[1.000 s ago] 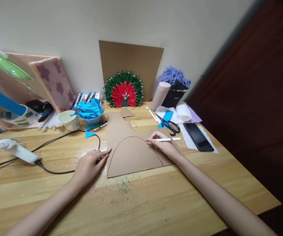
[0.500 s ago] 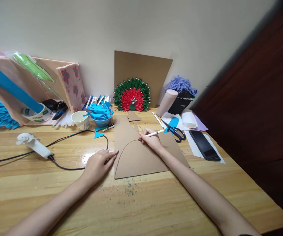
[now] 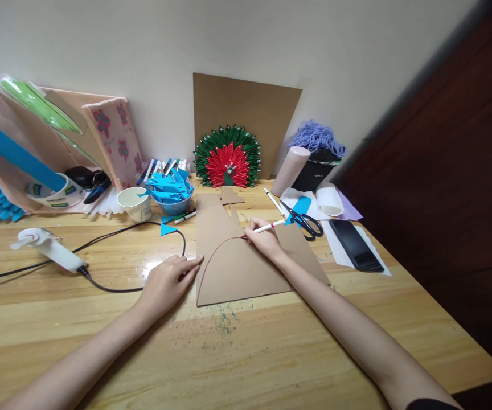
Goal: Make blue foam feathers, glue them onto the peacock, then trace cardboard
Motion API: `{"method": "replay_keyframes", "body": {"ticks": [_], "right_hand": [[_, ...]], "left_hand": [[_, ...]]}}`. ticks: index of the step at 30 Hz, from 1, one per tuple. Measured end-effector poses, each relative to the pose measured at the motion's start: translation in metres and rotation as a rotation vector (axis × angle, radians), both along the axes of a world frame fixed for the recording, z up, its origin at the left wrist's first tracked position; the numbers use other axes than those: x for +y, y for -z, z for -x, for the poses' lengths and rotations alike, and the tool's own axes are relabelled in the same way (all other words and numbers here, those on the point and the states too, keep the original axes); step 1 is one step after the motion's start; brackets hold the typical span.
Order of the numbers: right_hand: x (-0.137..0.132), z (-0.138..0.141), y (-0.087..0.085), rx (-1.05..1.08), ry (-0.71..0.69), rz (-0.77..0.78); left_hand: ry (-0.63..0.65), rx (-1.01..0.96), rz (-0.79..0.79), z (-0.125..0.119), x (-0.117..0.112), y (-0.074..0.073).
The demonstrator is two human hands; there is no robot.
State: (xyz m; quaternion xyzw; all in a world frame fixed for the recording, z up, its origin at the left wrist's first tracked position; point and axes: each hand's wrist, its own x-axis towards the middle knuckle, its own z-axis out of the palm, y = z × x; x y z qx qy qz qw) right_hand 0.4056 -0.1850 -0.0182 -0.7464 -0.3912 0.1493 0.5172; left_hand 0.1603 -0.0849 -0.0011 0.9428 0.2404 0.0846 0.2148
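Note:
A sheet of brown cardboard [image 3: 246, 279] lies flat on the wooden table, with a dark red curved line [image 3: 216, 255] rising from its lower left corner to the pen tip. My right hand [image 3: 264, 236] is closed round a white felt-tip pen [image 3: 271, 225] with a red band, its tip touching the cardboard at the line's upper end. At the sheet's left edge rests my left hand [image 3: 169, 282], index finger stretched onto the cardboard and the other fingers loosely bent, holding nothing. Small cardboard cut-offs [image 3: 232, 196] lie at the sheet's far edge.
Black-handled scissors [image 3: 310, 225], a phone [image 3: 355, 245] and another white pen [image 3: 274, 200] lie to the right. A glue gun [image 3: 53, 250] with a looping cord is left. Behind stand a paper cup [image 3: 135, 204], a bowl of blue strips [image 3: 171, 196] and a red-green peacock craft [image 3: 229, 159].
The pen in my right hand has moved slightly rightward, and the red line is a little longer. My left hand stays at the cardboard's edge. The view has shifted slightly.

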Motion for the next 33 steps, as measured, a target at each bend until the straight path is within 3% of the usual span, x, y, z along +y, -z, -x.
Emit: {"method": "replay_keyframes", "body": {"ticks": [11, 20, 33], "right_hand": [[-0.0019, -0.0047, 0.0004, 0.003, 0.061, 0.005], [-0.0029, -0.0042, 0.0031, 0.105, -0.035, -0.024], [-0.0041, -0.003, -0.0017, 0.015, -0.032, 0.01]], "left_hand": [[0.0, 0.01, -0.03, -0.001, 0.0, 0.0002], [0.002, -0.02, -0.006, -0.0008, -0.0004, -0.0015], [0.007, 0.002, -0.039, -0.0017, -0.0004, -0.0007]]}}
